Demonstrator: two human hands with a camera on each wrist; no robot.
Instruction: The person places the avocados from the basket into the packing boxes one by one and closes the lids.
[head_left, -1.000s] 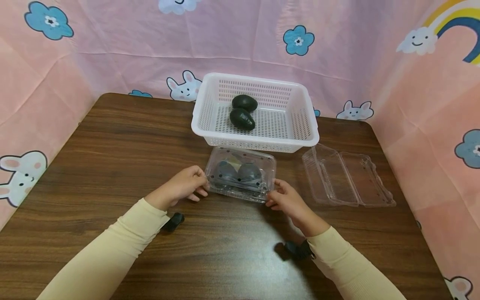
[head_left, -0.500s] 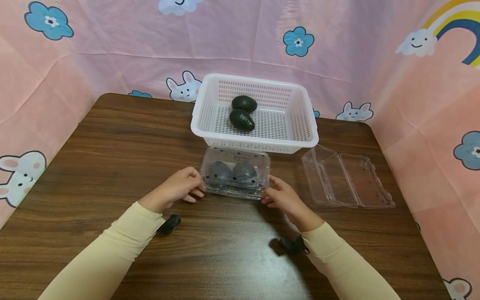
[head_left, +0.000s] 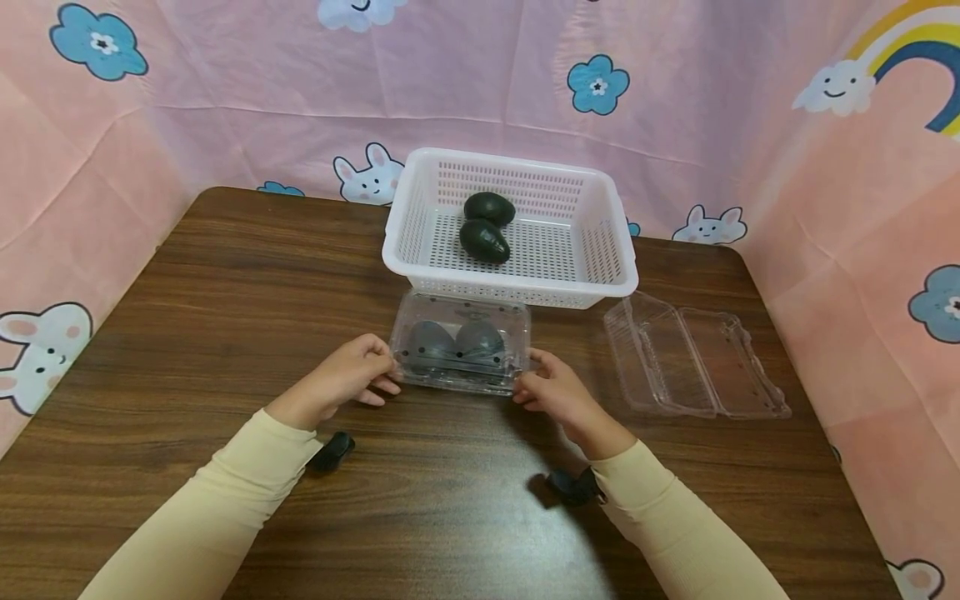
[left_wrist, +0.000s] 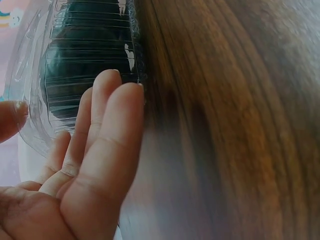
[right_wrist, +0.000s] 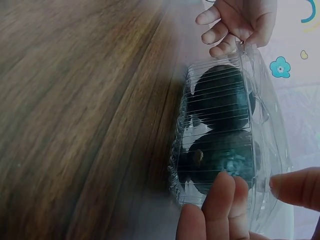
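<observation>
In front of the basket, a lidded clear plastic clamshell box (head_left: 459, 379) holds two dark avocados (right_wrist: 220, 155), which show through its ribbed side. My left hand (head_left: 341, 379) pinches the rim at the left front corner, its other fingers spread below. At the right front corner my right hand (head_left: 555, 392) grips the same box, thumb (right_wrist: 295, 186) on the rim and fingertips (right_wrist: 222, 192) against the side. The lid lies down over the avocados.
Behind the box stands a white slotted basket (head_left: 517, 287) with two dark green avocados (head_left: 486, 240) inside. To the right, an empty clear clamshell box (head_left: 697, 358) lies unfolded on the brown wooden table (head_left: 420, 517). Patterned cloth (head_left: 480, 75) surrounds the table.
Both hands have slid the closed clamshell box a short way to the left along the front of the basket. The basket and the unfolded box stay in place.
</observation>
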